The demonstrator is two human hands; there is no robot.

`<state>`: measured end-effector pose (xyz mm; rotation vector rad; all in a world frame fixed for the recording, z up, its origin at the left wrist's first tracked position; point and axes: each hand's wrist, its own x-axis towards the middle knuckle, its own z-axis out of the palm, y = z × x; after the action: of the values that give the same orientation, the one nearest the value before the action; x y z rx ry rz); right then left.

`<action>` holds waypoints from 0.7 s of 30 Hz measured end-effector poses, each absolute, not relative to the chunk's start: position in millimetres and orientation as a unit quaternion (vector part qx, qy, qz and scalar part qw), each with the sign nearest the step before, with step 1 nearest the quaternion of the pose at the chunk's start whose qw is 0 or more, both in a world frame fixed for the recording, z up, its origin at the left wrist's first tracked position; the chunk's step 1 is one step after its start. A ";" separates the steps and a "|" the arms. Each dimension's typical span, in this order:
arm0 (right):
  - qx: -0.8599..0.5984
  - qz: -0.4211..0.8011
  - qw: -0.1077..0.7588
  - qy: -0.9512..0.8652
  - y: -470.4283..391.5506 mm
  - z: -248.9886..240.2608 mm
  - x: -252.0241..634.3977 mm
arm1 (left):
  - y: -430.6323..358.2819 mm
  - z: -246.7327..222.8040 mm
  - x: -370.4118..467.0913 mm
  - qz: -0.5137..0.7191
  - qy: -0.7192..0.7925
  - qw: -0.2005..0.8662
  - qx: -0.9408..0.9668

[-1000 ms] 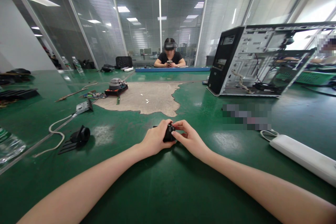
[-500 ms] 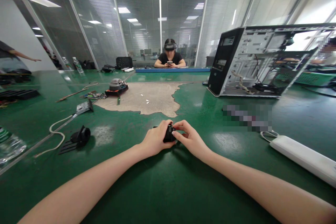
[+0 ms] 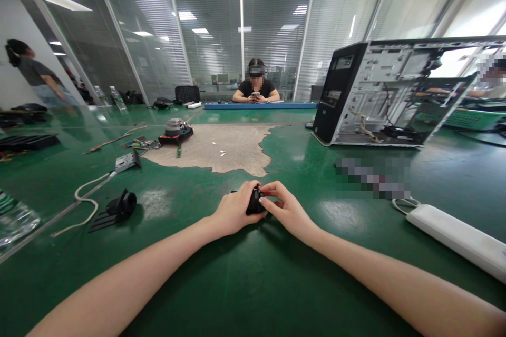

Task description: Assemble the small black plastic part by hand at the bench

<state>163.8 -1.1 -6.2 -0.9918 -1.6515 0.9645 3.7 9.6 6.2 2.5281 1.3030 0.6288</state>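
Observation:
A small black device (image 3: pixel 254 203), boxy and perhaps camera-like, is held low over the green tabletop in front of me; its exact kind is mostly hidden by fingers. My left hand (image 3: pixel 236 205) wraps round it from the left, thumb at the near side. From the right, the thumb and forefinger of my right hand (image 3: pixel 285 207) pinch at its right end. A dark bit of it shows past the left hand's knuckles. To the left on the table lies a black plastic part (image 3: pixel 120 205) with a round collar and flat prongs.
An opened computer case (image 3: pixel 343 95) stands at the right, with a white power strip (image 3: pixel 454 234) nearer me. A metal bracket (image 3: pixel 127 160), a heatsink-like unit (image 3: pixel 176 131) and a water bottle (image 3: pixel 16 218) are on the left. A person (image 3: pixel 256 84) sits opposite, holding a phone.
Both my hands and the black device look the same as before. At the far left, a standing person has come further into view.

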 end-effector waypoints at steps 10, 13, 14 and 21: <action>-0.385 0.375 0.479 -0.694 -4.2 -4.3 164.5 | 9.9 4.6 4.0 0.230 0.456 0.150 0.846; -0.381 0.377 0.484 -0.691 -2.9 -5.1 164.3 | 10.4 4.0 3.5 0.240 0.454 0.156 0.844; -0.380 0.383 0.485 -0.688 -2.1 -5.7 164.4 | 10.2 4.2 3.3 0.244 0.449 0.160 0.844; -0.379 0.396 0.485 -0.681 0.2 -8.6 166.0 | 6.0 14.3 1.4 0.256 0.402 0.217 0.852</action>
<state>166.0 0.2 -8.6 -0.9229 -1.6580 0.9649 1.4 6.0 14.3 2.3595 1.1146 0.7094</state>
